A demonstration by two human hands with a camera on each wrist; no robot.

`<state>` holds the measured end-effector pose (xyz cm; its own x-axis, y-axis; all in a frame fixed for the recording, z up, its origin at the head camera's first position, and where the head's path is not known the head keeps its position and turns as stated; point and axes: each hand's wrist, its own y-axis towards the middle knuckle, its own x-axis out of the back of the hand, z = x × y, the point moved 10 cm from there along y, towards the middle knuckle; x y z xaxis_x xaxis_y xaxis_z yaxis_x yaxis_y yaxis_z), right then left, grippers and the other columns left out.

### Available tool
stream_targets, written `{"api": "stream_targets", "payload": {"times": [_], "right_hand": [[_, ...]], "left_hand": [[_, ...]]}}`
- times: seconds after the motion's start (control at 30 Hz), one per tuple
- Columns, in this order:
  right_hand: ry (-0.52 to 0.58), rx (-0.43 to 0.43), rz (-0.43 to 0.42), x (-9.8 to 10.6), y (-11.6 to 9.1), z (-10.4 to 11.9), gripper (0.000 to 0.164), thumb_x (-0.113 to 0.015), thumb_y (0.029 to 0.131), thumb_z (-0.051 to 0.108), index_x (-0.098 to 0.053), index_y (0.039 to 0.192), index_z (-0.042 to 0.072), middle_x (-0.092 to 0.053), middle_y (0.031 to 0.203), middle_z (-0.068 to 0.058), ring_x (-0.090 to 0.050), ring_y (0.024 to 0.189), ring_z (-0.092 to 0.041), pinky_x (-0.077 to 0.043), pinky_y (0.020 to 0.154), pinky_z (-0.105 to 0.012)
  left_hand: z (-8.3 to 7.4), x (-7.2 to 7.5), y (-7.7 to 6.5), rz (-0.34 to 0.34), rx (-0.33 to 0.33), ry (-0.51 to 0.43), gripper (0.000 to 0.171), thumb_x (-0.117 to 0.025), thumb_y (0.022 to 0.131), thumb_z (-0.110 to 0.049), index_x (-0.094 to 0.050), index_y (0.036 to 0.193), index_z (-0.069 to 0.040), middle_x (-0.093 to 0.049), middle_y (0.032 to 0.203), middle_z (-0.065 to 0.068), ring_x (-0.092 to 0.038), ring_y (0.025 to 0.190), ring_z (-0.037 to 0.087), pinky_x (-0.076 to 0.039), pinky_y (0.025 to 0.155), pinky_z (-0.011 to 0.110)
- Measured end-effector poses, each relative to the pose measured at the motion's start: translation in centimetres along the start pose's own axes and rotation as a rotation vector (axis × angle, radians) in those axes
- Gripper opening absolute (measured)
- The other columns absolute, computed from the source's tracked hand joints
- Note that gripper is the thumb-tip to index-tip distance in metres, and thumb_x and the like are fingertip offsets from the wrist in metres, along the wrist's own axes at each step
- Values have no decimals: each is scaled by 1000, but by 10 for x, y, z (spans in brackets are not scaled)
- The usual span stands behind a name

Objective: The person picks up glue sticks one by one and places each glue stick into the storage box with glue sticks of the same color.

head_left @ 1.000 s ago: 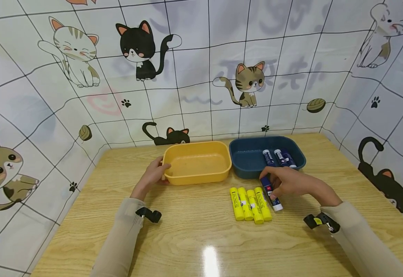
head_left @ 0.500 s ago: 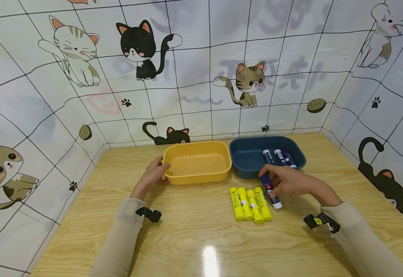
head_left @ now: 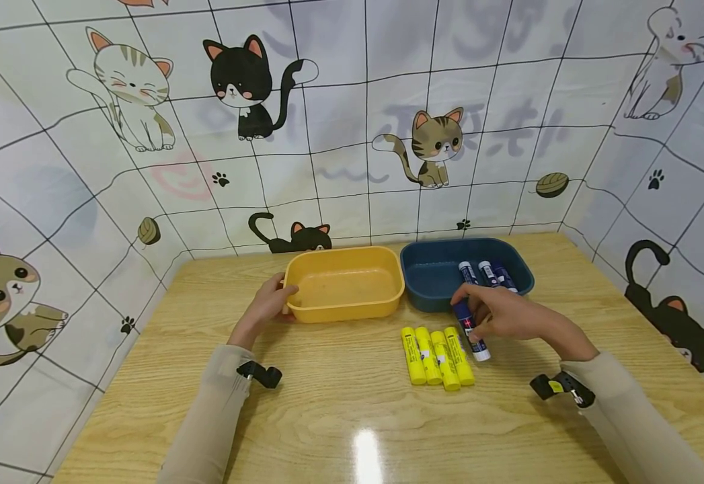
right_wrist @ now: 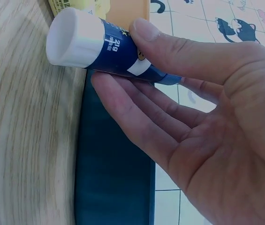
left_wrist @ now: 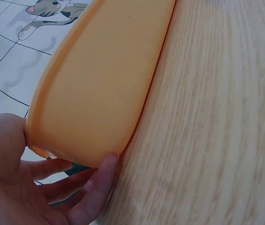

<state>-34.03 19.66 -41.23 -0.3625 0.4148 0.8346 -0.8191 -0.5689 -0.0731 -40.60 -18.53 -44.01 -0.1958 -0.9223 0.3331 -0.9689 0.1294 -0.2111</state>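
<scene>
Four yellow tubes (head_left: 445, 361) lie side by side on the wooden surface (head_left: 327, 403). Just beside them, the right hand (head_left: 505, 314) has its grip closed, thumb and fingers pinching a navy tube (head_left: 464, 317) in front of the dark blue bin (head_left: 429, 302). I can see three more capped sticks (head_left: 488, 274) inside that. The left hand's (head_left: 265, 302) grip clasps the yellow bin's (head_left: 344, 313) left end.

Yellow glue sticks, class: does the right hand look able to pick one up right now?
Probably not: the right hand is near and nothing covers the yellow glue sticks, but it grips a blue glue stick, which would likely need putting down first.
</scene>
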Motion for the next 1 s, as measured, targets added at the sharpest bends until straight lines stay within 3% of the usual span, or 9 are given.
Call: {"api": "stream_targets", "payload": {"times": [0.73,1.0], "right_hand": [[-5,64,-117,37,-4,13,59,-80,78,14,-48,127,13,-62,95,-4,-65,84,-13,-58,74,-26],[-83,77,-191,63,12,20,61,-81,76,15,-48,127,14,-63,92,-3,-65,80,-12,-58,69,-26]], "left_hand": [[1,0,2,-7,-7,3,57,-49,99,-21,-29,149,-5,-46,134,25,-55,113,42,-58,82,52],[-1,0,0,-13,-6,10,57,-49,99,-21,-28,149,-5,-45,136,26,-58,108,40,-58,83,53]]}}
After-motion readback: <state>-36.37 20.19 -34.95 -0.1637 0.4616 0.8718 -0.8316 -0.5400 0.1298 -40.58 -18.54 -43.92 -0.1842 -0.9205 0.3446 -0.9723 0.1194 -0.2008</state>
